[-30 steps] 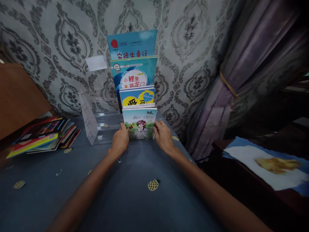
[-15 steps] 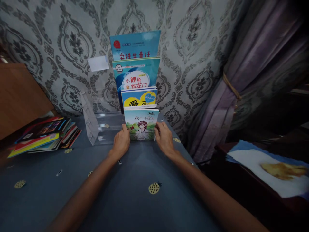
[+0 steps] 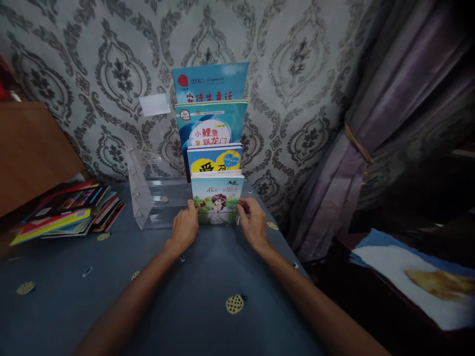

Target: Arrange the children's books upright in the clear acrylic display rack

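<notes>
A clear acrylic book rack stands on the table against the wall, its left part bare. In its right part, books rise in steps: a tall blue book at the back, a teal book before it, then a yellow and blue book. At the front is a picture book with a green and pale blue cover showing a child figure. My left hand is closed at this book's left edge. On its right edge, the thumb and fingers of my right hand are closed too.
A loose pile of books lies at the left beside a brown wooden panel. The blue tablecloth has pineapple prints. To the right hang a tied purple curtain and a lower dark surface with a white and blue cloth.
The view has tilted up slightly, so everything sits lower in the picture. Both hands stay at the sides of the front picture book, and the books keep their places.
</notes>
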Motion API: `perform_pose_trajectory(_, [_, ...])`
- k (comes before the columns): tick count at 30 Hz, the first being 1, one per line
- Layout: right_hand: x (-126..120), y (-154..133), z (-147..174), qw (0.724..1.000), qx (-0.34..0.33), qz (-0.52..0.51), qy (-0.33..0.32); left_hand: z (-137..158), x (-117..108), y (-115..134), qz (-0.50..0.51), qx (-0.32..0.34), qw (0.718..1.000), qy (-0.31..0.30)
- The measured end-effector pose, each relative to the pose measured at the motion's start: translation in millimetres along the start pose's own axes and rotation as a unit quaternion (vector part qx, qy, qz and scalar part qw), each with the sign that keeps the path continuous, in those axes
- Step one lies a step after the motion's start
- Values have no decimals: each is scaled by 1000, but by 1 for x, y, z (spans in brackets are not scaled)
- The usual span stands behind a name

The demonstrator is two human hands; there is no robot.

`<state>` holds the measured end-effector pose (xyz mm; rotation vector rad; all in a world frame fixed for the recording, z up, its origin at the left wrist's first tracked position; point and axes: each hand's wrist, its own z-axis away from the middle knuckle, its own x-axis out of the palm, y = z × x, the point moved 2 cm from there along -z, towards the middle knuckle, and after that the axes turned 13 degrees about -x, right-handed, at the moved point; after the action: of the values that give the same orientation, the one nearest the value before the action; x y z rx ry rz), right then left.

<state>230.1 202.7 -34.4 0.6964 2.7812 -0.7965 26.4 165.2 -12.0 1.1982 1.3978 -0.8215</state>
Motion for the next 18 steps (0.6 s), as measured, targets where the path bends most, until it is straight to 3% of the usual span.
perform_pose_trajectory(11, [5,5,8,998,34,-36,39,1,0,1,-10,-7,1000,-3])
perform_pose_trajectory(18, [7,5,14,999,35,-28,29,1,1,0,6,2,1000,-11])
